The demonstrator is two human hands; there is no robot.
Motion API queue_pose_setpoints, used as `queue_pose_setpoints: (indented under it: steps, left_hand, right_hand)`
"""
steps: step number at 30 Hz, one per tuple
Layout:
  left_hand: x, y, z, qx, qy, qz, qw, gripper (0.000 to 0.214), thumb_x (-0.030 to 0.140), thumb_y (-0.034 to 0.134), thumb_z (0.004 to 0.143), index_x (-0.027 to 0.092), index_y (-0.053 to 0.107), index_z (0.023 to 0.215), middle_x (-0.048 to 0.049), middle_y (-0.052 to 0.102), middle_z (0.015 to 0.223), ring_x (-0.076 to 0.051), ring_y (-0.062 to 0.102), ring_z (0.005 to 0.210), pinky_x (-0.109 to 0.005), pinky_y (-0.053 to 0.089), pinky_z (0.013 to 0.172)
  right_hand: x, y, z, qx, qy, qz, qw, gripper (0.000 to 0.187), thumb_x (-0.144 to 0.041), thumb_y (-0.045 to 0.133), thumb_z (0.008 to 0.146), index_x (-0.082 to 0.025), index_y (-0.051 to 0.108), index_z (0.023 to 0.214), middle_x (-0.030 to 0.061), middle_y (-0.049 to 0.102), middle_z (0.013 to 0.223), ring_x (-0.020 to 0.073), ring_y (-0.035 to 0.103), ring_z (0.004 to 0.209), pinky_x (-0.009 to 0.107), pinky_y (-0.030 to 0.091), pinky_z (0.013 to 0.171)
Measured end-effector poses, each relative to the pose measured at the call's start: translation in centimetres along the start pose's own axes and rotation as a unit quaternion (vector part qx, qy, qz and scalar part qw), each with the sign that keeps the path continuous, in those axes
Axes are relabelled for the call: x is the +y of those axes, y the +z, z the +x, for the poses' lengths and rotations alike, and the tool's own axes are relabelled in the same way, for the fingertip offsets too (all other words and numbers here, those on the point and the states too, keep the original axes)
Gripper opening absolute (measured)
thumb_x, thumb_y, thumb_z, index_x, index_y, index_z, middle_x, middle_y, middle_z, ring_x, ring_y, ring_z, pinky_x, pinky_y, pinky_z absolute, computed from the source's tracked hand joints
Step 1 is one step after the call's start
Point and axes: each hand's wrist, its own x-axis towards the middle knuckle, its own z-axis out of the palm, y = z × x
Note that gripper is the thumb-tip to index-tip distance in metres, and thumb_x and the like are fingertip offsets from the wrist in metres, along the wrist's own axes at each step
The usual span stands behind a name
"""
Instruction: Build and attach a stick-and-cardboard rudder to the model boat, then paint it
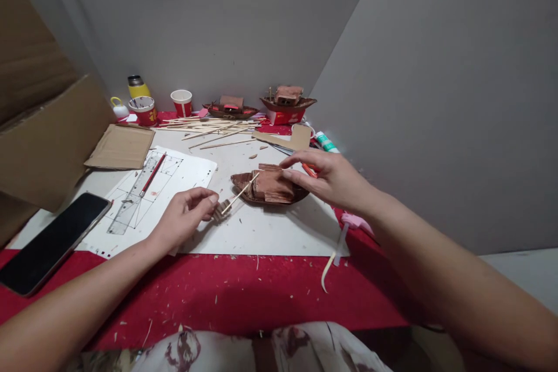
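Observation:
A brown wooden model boat [274,189] with a ribbed roof sits on the white board in front of me. My right hand [320,174] is over its right end, with thumb and forefinger a little apart at the roof; whether they touch it I cannot tell. To the left of the boat, my left hand [196,209] pinches a small piece of corrugated cardboard [221,210]. A thin pale stick [240,192] slants from beside that cardboard up to the boat's left end. An orange-handled tool [309,170] lies partly hidden behind my right hand.
Two more model boats [232,108] stand at the back, one on a red box [285,116]. Several loose sticks [213,126] lie before them. At left are a phone [54,241], a clear ruler [131,203], a pencil [153,174] and cardboard [120,147]. A pink glue gun [357,222] lies right.

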Motion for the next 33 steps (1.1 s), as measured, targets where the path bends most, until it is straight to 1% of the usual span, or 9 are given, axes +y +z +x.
queue_pose_setpoints:
  steps: [4,8,13,18,21,24,28,30,33]
  left_hand:
    - [0.3,-0.5,0.2,-0.005,-0.042,-0.043,0.998,0.026,0.035,0.069,0.075,0.013,0.068,0.088,-0.0074,0.072,0.083,-0.018,0.067,0.075,-0.031,0.053,0.072]
    - [0.8,-0.8,0.0,-0.038,-0.079,-0.075,0.993,0.022,0.023,0.071,0.065,0.014,0.068,0.085,-0.0065,0.072,0.082,-0.018,0.067,0.075,-0.030,0.051,0.069]
    - [1.1,-2.1,-0.5,-0.089,-0.137,-0.118,0.979,0.036,0.021,0.076,0.057,0.014,0.069,0.092,-0.0097,0.075,0.085,-0.023,0.069,0.082,-0.034,0.051,0.072]
    - [1.0,-4.6,-1.0,-0.120,-0.157,-0.094,0.976,0.043,0.022,0.077,0.059,0.016,0.071,0.101,-0.0158,0.075,0.105,-0.028,0.070,0.092,-0.037,0.053,0.078]
    - [0.9,-5.9,-1.3,-0.136,-0.158,-0.096,0.973,0.041,0.020,0.075,0.060,0.016,0.072,0.100,-0.0160,0.075,0.107,-0.029,0.070,0.093,-0.036,0.053,0.078]
    - [0.6,-6.7,-1.1,-0.104,-0.147,-0.080,0.980,0.027,0.021,0.073,0.065,0.015,0.072,0.091,-0.0151,0.076,0.101,-0.024,0.070,0.085,-0.030,0.052,0.072]
    - [0.3,-6.3,0.2,-0.044,-0.100,-0.068,0.992,0.015,0.025,0.072,0.072,0.014,0.070,0.082,-0.0113,0.076,0.084,-0.012,0.060,0.057,-0.025,0.049,0.060]
    - [0.5,-5.5,1.2,-0.035,-0.091,-0.077,0.992,0.016,0.024,0.073,0.071,0.014,0.068,0.083,-0.0113,0.075,0.083,-0.012,0.060,0.056,-0.027,0.050,0.061]
    - [0.9,-4.0,3.1,-0.040,-0.115,-0.082,0.989,0.022,0.023,0.072,0.072,0.014,0.066,0.092,-0.0133,0.074,0.092,-0.018,0.067,0.066,-0.032,0.053,0.067]
  right_hand:
    - [1.0,0.3,-1.9,-0.006,0.054,0.009,0.998,0.016,-0.033,0.056,0.091,-0.020,0.066,0.094,0.0073,0.072,0.094,0.0193,0.066,0.086,0.033,0.050,0.080]
    - [1.5,0.4,-3.1,-0.014,0.085,0.015,0.996,0.019,-0.034,0.055,0.091,-0.020,0.066,0.095,0.0069,0.072,0.095,0.0195,0.066,0.087,0.033,0.050,0.079]
    - [2.0,0.3,-3.9,-0.010,0.123,0.017,0.992,0.022,-0.038,0.055,0.089,-0.020,0.067,0.094,0.0066,0.073,0.094,0.0204,0.066,0.085,0.034,0.050,0.079]
    - [2.7,0.3,-4.4,-0.014,0.158,0.019,0.987,0.028,-0.042,0.053,0.087,-0.019,0.068,0.093,0.0080,0.073,0.094,0.0222,0.067,0.086,0.036,0.050,0.081]
    - [3.2,0.4,-4.7,-0.014,0.186,0.021,0.982,0.029,-0.042,0.053,0.085,-0.019,0.068,0.093,0.0082,0.073,0.093,0.0227,0.066,0.085,0.035,0.050,0.079]
    - [3.5,0.3,-4.9,-0.008,0.210,0.018,0.977,0.029,-0.043,0.052,0.085,-0.019,0.068,0.093,0.0082,0.073,0.092,0.0233,0.066,0.084,0.036,0.049,0.077]
    - [3.8,0.3,-5.3,-0.006,0.236,0.018,0.971,0.031,-0.043,0.053,0.083,-0.018,0.067,0.095,0.0096,0.073,0.095,0.0240,0.066,0.083,0.036,0.050,0.076]
    - [4.0,0.6,-5.5,-0.011,0.251,0.020,0.968,0.032,-0.043,0.055,0.082,-0.017,0.067,0.098,0.0103,0.073,0.095,0.0242,0.066,0.082,0.036,0.050,0.075]
    - [4.2,1.1,-5.8,-0.020,0.274,0.026,0.961,0.033,-0.040,0.060,0.080,-0.016,0.068,0.102,0.0107,0.073,0.095,0.0250,0.066,0.083,0.036,0.050,0.076]
